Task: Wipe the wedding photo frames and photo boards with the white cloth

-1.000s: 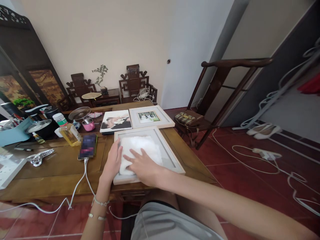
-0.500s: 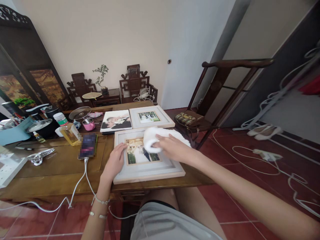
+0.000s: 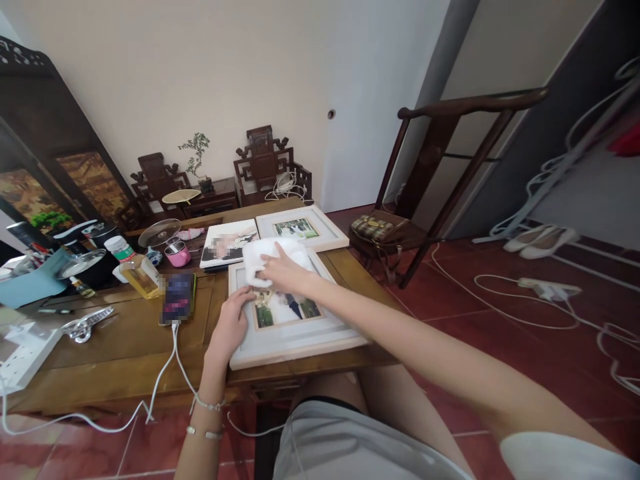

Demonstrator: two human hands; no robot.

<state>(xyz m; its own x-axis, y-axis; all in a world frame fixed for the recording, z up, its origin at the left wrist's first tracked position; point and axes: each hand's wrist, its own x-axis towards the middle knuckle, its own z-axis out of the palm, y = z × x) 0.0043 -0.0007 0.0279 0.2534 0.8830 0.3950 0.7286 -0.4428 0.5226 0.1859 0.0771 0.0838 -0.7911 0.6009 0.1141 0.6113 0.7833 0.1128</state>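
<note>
A picture frame point(image 3: 300, 341) with a pale border and a photo in the middle lies flat on the wooden table in front of me. My left hand point(image 3: 234, 319) holds its left side, fingers bent over the border. A folded white towel point(image 3: 257, 257) is under and around the fingers of my right hand point(image 3: 283, 270), which presses it onto the upper left part of the frame. The towel and my right hand hide the top of the photo.
Behind lie a second framed photo point(image 3: 323, 233) and a photo panel point(image 3: 220, 245). To the left are a charging phone point(image 3: 186, 293), an oil bottle point(image 3: 140, 270), a pink cup point(image 3: 179, 255) and a power strip point(image 3: 30, 357). A chair with a bag point(image 3: 375, 228) stands right.
My right hand has moved the towel left and away from me, from the photo's right side to the frame's upper left. My left hand stays on the frame's left side.
</note>
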